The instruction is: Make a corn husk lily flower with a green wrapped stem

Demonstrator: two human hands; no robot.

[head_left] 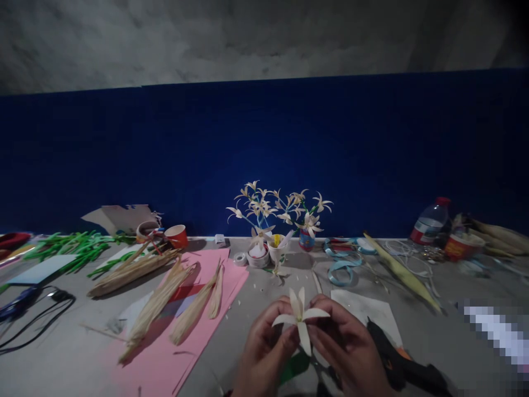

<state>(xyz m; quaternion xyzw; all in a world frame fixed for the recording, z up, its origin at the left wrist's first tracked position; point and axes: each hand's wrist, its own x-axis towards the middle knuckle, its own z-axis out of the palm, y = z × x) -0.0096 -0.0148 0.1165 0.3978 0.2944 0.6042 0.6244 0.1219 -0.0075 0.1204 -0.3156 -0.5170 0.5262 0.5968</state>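
A pale cream craft flower (pixel 301 318) with pointed petals is held up between my two hands at the lower middle of the head view. My left hand (pixel 270 342) pinches it from the left, thumb near the flower's centre. From the right, my right hand (pixel 345 342) grips it too, with thumb and fingers closed behind the petals. Its stem or base is hidden by my fingers. Beneath my hands lie a dark green piece (pixel 294 368) and a dark tool, partly covered. A black hot glue gun (pixel 403 364) rests just right of my right hand, beside white paper (pixel 367 310).
Finished flowers (pixel 260 207) stand in small cups against the blue partition (pixel 264 138). Dried corn husks (pixel 159 309) lie on pink paper (pixel 198 342) to the left, with green pipe cleaners (pixel 68 248) behind. Blue ribbon (pixel 344 270), a yellowish husk (pixel 403 273) and a plastic bottle (pixel 432 220) are at right.
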